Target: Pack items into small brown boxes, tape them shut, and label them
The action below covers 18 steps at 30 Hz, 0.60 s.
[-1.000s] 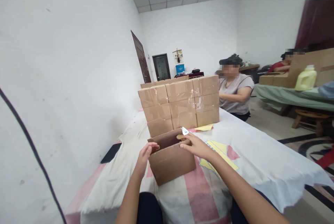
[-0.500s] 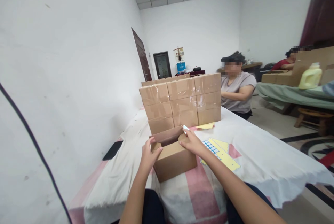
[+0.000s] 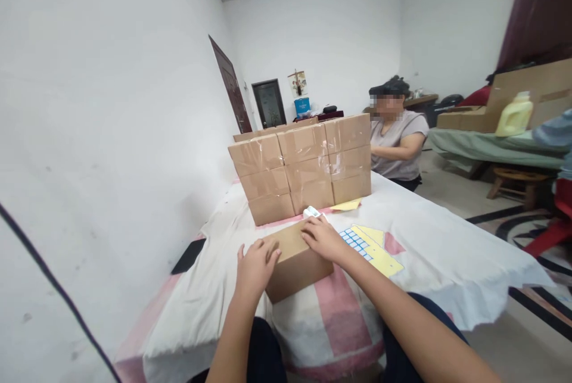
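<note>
A small brown cardboard box [image 3: 297, 264] lies on the cloth-covered table [image 3: 429, 264] right in front of me, its top flaps folded down. My left hand [image 3: 254, 264] rests flat on the box's left top corner, fingers spread. My right hand [image 3: 322, 237] presses on the right side of the top, fingers bent over a small white roll [image 3: 311, 212] that shows just past its fingertips. Behind the box stands a stack of taped cardboard boxes [image 3: 304, 165], three high.
A yellow sheet with blue stickers [image 3: 370, 246] lies right of the box, a yellow paper [image 3: 346, 205] by the stack, a black phone [image 3: 188, 255] at the left near the white wall. A person in grey [image 3: 395, 139] sits at the table's far right. A yellow bottle [image 3: 513, 115] stands on a green-covered surface.
The box's flaps, open a second ago, are now folded down. Both my hands moved from the flap edges onto the closed top.
</note>
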Tool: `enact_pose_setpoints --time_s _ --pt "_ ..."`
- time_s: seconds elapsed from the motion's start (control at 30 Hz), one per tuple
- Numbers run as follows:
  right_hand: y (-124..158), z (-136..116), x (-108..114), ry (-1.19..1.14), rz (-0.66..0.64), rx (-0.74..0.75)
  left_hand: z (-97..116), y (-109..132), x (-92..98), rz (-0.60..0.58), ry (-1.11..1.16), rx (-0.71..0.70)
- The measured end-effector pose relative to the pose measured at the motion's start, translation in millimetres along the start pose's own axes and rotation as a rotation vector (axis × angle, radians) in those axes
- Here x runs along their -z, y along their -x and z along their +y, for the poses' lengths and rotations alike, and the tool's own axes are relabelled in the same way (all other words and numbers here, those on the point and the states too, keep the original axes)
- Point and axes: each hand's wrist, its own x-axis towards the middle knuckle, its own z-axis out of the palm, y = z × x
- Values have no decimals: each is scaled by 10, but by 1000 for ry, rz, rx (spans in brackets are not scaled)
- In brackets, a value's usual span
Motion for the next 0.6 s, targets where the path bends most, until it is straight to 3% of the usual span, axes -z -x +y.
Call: enact_pose_setpoints --time_s 0.13,0.23,0.33,0.43,0.6 --pt "17 57 85 9 -93 85 209 25 -72 -131 -65 -69" --pt "-43 250 150 -186 -121 105 299 3 -122 -243 -96 -107" --pt "-200 537 213 -428 3 -175 296 -25 -109 -304 -122 -104" --pt "-415 836 213 -484 111 -464 190 8 -57 -345 -133 -73" --pt "-729 1221 -34 -450 44 -592 -132 197 -67 -310 -158 -9"
